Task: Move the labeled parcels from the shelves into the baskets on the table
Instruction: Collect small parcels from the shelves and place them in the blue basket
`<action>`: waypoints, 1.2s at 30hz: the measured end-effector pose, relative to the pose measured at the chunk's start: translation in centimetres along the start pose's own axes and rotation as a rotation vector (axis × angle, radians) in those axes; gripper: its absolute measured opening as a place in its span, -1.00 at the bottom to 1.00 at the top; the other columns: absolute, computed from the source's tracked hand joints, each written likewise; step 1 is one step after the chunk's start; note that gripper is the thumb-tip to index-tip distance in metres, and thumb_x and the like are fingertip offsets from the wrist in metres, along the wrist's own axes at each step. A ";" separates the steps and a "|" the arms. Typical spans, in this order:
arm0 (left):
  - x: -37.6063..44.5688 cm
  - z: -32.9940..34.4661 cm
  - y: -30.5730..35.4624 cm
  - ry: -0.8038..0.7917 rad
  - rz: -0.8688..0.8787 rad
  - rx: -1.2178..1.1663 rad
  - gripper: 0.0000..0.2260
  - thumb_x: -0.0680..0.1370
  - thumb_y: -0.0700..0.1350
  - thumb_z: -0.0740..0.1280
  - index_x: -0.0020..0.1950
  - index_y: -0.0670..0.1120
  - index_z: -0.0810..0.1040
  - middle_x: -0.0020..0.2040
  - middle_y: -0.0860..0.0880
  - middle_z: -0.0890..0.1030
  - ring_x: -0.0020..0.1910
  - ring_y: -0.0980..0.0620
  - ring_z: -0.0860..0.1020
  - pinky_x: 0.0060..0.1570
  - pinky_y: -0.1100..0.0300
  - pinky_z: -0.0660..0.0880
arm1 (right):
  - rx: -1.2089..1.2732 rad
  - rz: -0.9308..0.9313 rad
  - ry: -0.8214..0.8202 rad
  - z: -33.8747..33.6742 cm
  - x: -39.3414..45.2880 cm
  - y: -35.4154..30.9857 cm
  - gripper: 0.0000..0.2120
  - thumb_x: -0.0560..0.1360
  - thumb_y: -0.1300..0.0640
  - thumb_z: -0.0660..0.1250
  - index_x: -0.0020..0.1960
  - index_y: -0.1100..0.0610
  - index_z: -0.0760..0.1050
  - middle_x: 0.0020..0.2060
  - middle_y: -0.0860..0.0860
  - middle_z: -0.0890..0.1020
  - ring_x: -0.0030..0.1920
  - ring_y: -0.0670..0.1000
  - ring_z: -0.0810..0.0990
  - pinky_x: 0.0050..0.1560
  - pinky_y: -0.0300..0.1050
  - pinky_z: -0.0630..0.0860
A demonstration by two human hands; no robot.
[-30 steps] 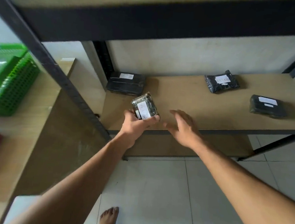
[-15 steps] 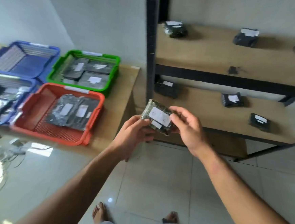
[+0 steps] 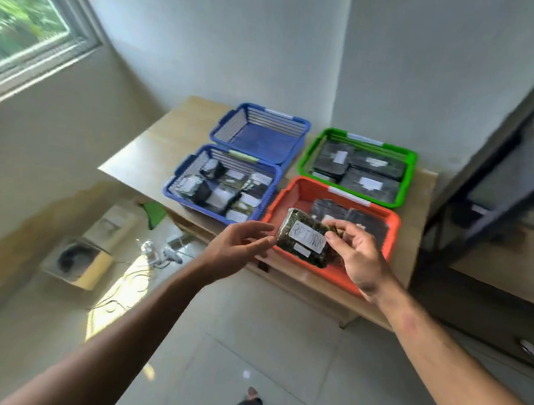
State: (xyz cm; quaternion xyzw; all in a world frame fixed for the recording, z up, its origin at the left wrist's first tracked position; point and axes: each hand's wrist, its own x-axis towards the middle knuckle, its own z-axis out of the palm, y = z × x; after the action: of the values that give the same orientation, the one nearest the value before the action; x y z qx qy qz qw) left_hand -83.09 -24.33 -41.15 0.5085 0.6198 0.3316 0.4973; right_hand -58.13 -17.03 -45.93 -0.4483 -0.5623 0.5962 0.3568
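A dark wrapped parcel (image 3: 301, 241) with a white label reading "RETURN" is held in the air over the front of the red basket (image 3: 303, 192). My right hand (image 3: 355, 257) grips its right side with thumb and fingers. My left hand (image 3: 240, 246) is just left of the parcel, fingers relaxed, fingertips at its left edge. Black parcels lie inside the red basket. The green basket (image 3: 412, 162) behind it holds several black labeled parcels. The near blue basket (image 3: 177, 185) holds several parcels; the far blue basket (image 3: 224, 125) looks empty.
The baskets sit on a wooden table (image 3: 155, 148) against the wall. The dark metal shelf frame (image 3: 497, 175) stands at the right. On the floor at left are a box with a fan (image 3: 75, 260) and cables (image 3: 159, 254). A window (image 3: 24, 17) is upper left.
I have turned from the shelves to the table. The parcel went from my left hand to both hands, and now my right hand holds it over the red basket.
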 end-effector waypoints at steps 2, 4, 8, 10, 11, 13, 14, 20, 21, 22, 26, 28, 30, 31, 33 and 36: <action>0.0 -5.3 -1.7 0.023 -0.029 0.025 -0.67 0.57 0.02 0.42 0.31 -0.04 0.60 0.07 -0.10 0.71 -0.05 -0.03 0.68 -0.06 0.05 0.62 | -0.041 0.010 -0.011 4.2 2.4 -0.3 -0.81 0.60 0.13 0.35 0.14 -0.10 0.63 -0.02 0.11 0.64 0.05 0.02 0.62 0.18 -0.04 0.54; 0.7 -9.7 -3.4 0.051 -0.050 0.060 -0.73 0.61 0.01 0.41 0.30 0.01 0.60 0.07 -0.03 0.71 -0.01 -0.05 0.69 0.02 -0.06 0.64 | -0.068 0.010 -0.006 7.2 5.0 -0.3 -0.80 0.61 0.13 0.34 0.15 -0.11 0.61 0.00 0.15 0.64 0.07 0.06 0.63 0.19 -0.01 0.56; 3.9 -17.1 -6.7 0.095 -0.075 0.105 -0.74 0.62 0.00 0.38 0.29 0.00 0.59 0.10 -0.03 0.69 -0.01 -0.02 0.69 0.03 -0.08 0.65 | -0.126 -0.019 0.045 12.3 11.8 0.8 -0.77 0.61 0.21 0.33 0.17 -0.07 0.57 -0.07 0.17 0.62 -0.06 0.05 0.62 0.10 0.09 0.58; 6.1 -19.9 -8.1 0.093 -0.088 0.151 -0.74 0.63 -0.01 0.38 0.29 -0.03 0.59 0.08 -0.03 0.68 -0.03 -0.01 0.68 0.00 -0.05 0.64 | -0.190 -0.048 0.083 14.3 15.4 2.0 -0.76 0.58 0.18 0.36 0.14 -0.14 0.58 -0.13 0.08 0.60 -0.14 0.02 0.59 0.02 0.13 0.59; 7.4 -21.3 -8.7 0.084 -0.091 0.173 -0.75 0.63 -0.02 0.38 0.28 -0.04 0.59 0.06 -0.03 0.68 -0.05 -0.01 0.68 -0.02 -0.03 0.63 | -0.217 -0.060 0.098 15.3 17.3 2.5 -0.77 0.57 0.14 0.37 0.12 -0.17 0.57 -0.15 0.05 0.59 -0.18 -0.01 0.57 -0.02 0.12 0.58; 10.1 -24.2 -9.8 0.074 -0.094 0.212 -0.76 0.62 -0.01 0.39 0.26 -0.04 0.60 0.04 0.00 0.68 -0.08 0.02 0.67 -0.06 0.02 0.63 | -0.271 -0.074 0.109 17.4 21.2 3.5 -0.78 0.55 0.11 0.37 0.11 -0.18 0.56 -0.12 0.08 0.61 -0.23 -0.06 0.53 -0.09 0.03 0.56; 11.2 -25.3 -10.0 0.076 -0.093 0.231 -0.75 0.62 0.00 0.39 0.26 -0.04 0.61 0.04 0.03 0.68 -0.07 0.03 0.67 -0.05 0.05 0.62 | -0.292 -0.075 0.107 18.2 22.7 3.8 -0.77 0.56 0.14 0.37 0.12 -0.16 0.56 -0.09 0.10 0.62 -0.24 -0.07 0.52 -0.11 -0.04 0.55; 20.0 -32.0 -12.8 0.054 -0.126 0.390 -0.84 0.62 -0.03 0.37 0.19 0.02 0.63 0.01 0.12 0.67 -0.10 0.14 0.64 -0.06 0.10 0.61 | -0.459 0.003 -0.037 23.9 32.4 5.3 -0.67 0.58 0.23 0.33 0.33 0.06 0.53 0.19 0.00 0.58 0.18 -0.11 0.50 0.15 -0.33 0.39; 21.5 -32.8 -13.2 0.039 -0.123 0.431 -0.85 0.61 -0.03 0.38 0.17 0.02 0.63 0.00 0.13 0.66 -0.10 0.12 0.64 -0.05 0.08 0.62 | -0.485 0.025 -0.062 24.7 33.6 5.5 -0.65 0.58 0.24 0.33 0.35 0.07 0.51 0.22 0.03 0.57 0.21 -0.08 0.49 0.21 -0.28 0.37; 23.1 -33.4 -13.5 0.027 -0.109 0.472 -0.85 0.60 -0.04 0.39 0.16 0.02 0.63 -0.01 0.13 0.65 -0.08 0.11 0.63 -0.02 0.06 0.62 | -0.507 0.043 -0.081 25.5 34.7 5.8 -0.64 0.58 0.24 0.33 0.36 0.07 0.50 0.24 0.06 0.55 0.23 -0.05 0.48 0.27 -0.20 0.38; 29.4 -35.3 -15.5 -0.032 0.080 0.782 -0.81 0.56 -0.12 0.42 0.16 0.01 0.64 0.05 0.03 0.62 0.04 0.04 0.54 0.14 0.05 0.52 | -0.550 0.094 -0.139 28.1 37.3 6.7 -0.66 0.59 0.26 0.32 0.35 0.11 0.50 0.25 0.06 0.51 0.26 -0.02 0.45 0.32 -0.14 0.33; 32.6 -35.9 -16.6 -0.094 0.171 0.953 -0.77 0.52 -0.07 0.47 0.17 0.06 0.62 0.12 0.02 0.62 0.13 -0.04 0.52 0.17 -0.02 0.47 | -0.546 0.122 -0.152 29.4 38.1 7.4 -0.68 0.59 0.27 0.32 0.33 0.11 0.51 0.18 0.02 0.49 0.21 -0.01 0.46 0.26 -0.15 0.34; 35.4 -36.4 -17.5 -0.173 0.263 1.076 -0.69 0.46 -0.07 0.53 0.18 0.04 0.61 0.15 0.00 0.62 0.18 -0.09 0.52 0.18 -0.02 0.43 | -0.536 0.153 -0.147 30.5 38.3 7.9 -0.68 0.59 0.26 0.32 0.33 0.08 0.50 0.14 -0.04 0.48 0.19 -0.01 0.47 0.24 -0.09 0.39; 36.7 -36.5 -17.9 -0.225 0.305 1.122 -0.63 0.42 -0.09 0.57 0.20 0.02 0.61 0.17 -0.02 0.62 0.19 -0.11 0.52 0.18 -0.02 0.42 | -0.533 0.178 -0.143 30.9 38.4 8.1 -0.68 0.60 0.25 0.31 0.33 0.07 0.50 0.15 -0.05 0.49 0.19 -0.01 0.47 0.24 -0.09 0.40; 39.1 -36.6 -18.1 -0.315 0.381 1.201 -0.52 0.33 -0.13 0.62 0.22 -0.01 0.62 0.20 -0.06 0.61 0.21 -0.14 0.51 0.20 -0.04 0.42 | -0.520 0.234 -0.123 31.5 38.5 8.3 -0.68 0.60 0.23 0.30 0.34 0.04 0.49 0.21 -0.03 0.51 0.24 0.00 0.48 0.26 -0.11 0.38; 41.2 -36.3 -18.2 -0.412 0.514 1.308 -0.49 0.30 -0.20 0.61 0.23 0.02 0.63 0.24 -0.08 0.60 0.20 -0.16 0.50 0.19 -0.08 0.42 | -0.522 0.264 -0.102 32.0 38.5 8.6 -0.67 0.61 0.20 0.30 0.33 -0.04 0.47 0.29 -0.04 0.53 0.31 0.00 0.48 0.35 -0.05 0.40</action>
State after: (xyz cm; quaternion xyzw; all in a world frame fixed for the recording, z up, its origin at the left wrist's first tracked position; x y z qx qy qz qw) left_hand -122.68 13.92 -58.94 0.8829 0.4461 -0.1024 0.1050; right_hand -100.65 6.59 -60.68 -0.5636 -0.6505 0.4947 0.1201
